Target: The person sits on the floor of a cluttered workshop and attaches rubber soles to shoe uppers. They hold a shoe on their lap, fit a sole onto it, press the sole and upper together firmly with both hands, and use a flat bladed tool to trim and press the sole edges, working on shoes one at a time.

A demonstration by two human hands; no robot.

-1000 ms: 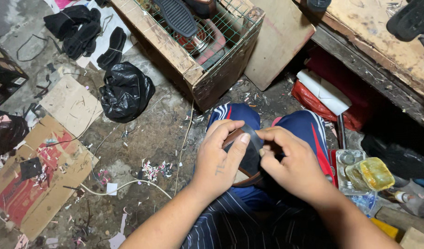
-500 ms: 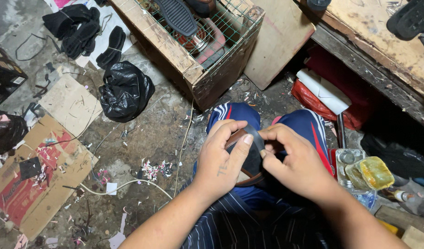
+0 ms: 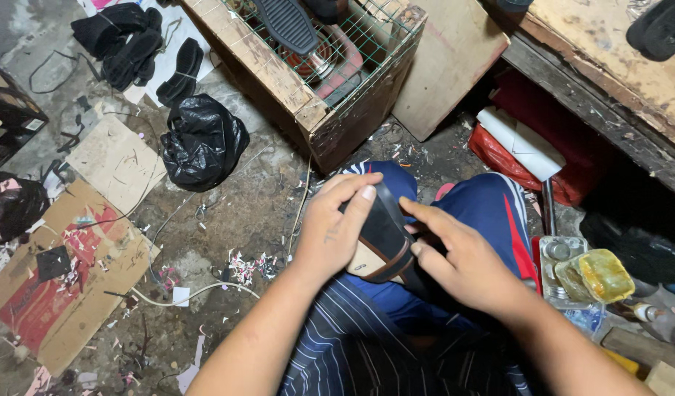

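Note:
A dark shoe (image 3: 385, 238) with a tan insole and brown edge lies across my lap, over my blue trousers. My left hand (image 3: 336, 229) wraps its near side, with the thumb pressed on the black upper. My right hand (image 3: 463, 258) grips the other side, fingers pressing the upper towards the left hand. Whether the right hand also holds a small tool is hidden.
A wooden crate with wire mesh (image 3: 317, 70) stands just ahead, holding shoe parts. A black plastic bag (image 3: 202, 141) and cardboard sheets (image 3: 66, 282) lie on the littered floor at left. A yellowish glue jar (image 3: 595, 275) sits at right, below a worn wooden bench (image 3: 609, 81).
Both hands have shifted slightly on the shoe; the left thumb now lies further over the upper, and more of the tan insole shows.

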